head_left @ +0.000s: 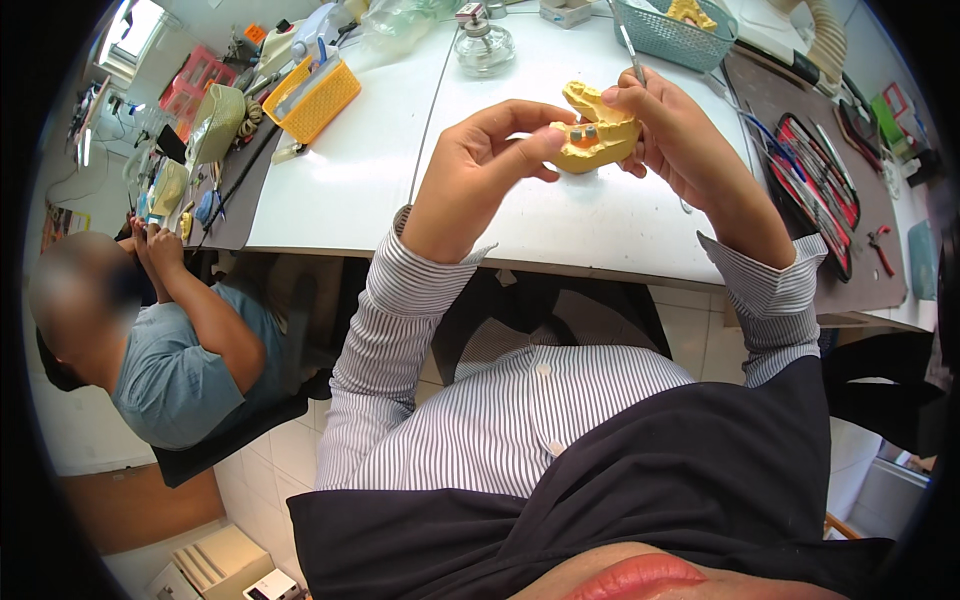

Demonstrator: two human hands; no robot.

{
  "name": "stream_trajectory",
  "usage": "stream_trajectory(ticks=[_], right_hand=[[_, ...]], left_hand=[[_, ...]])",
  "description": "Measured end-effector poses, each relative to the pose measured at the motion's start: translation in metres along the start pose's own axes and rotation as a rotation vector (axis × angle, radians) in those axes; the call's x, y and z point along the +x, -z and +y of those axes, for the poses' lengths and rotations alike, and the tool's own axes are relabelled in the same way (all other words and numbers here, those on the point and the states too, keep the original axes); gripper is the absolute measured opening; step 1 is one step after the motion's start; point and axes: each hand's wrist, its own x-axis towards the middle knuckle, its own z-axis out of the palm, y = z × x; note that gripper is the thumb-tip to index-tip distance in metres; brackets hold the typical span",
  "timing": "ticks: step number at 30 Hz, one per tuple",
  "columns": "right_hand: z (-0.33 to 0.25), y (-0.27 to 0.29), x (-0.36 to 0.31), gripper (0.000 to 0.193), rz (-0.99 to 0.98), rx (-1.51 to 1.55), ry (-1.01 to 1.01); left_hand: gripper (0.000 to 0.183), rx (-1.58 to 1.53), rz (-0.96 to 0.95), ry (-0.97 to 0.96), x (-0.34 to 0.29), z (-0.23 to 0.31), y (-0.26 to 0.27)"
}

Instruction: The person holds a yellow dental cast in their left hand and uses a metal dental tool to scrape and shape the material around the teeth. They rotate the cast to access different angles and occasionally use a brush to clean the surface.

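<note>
A yellow plaster dental cast (600,157) is held above the white table, its horseshoe-shaped row of teeth turned up. Small grey blocks (583,134) sit on the side nearest me, with orange material below them. My left hand (480,170) pinches the cast's left end between thumb and fingers. Around the right end, my right hand (668,125) is closed, and a slim metal hand instrument (627,40) sticks up from its grip. The instrument's lower end is hidden by the hand.
A glass spirit burner (485,48) stands on the white table (350,170), beyond the hands. Behind it to the right is a teal basket (672,38); a yellow basket (315,98) is at left. An open tool case (815,185) lies right. A co-worker (190,350) sits left.
</note>
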Motion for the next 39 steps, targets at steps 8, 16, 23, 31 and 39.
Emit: stream_trajectory(ticks=[8, 16, 23, 31, 39], right_hand=[[0.009, 0.006, 0.003, 0.034, 0.027, -0.083, 0.084], [0.012, 0.004, 0.004, 0.034, 0.040, -0.057, 0.091], [0.012, 0.009, 0.003, 0.033, 0.028, -0.097, 0.094], [0.010, 0.013, 0.000, 0.028, 0.055, -0.112, 0.202], [0.009, 0.012, -0.004, 0.029, 0.021, -0.269, 0.322]], left_hand=[[0.025, -0.132, 0.016, 0.073, 0.001, 0.000, -0.005], [0.020, 0.173, -0.001, 0.010, 0.004, -0.001, -0.009], [0.022, 0.199, 0.035, -0.017, 0.004, 0.004, -0.013], [0.046, -0.073, 0.011, 0.053, 0.003, -0.013, -0.008], [0.077, -0.426, -0.216, 0.158, 0.002, -0.009, -0.013]])
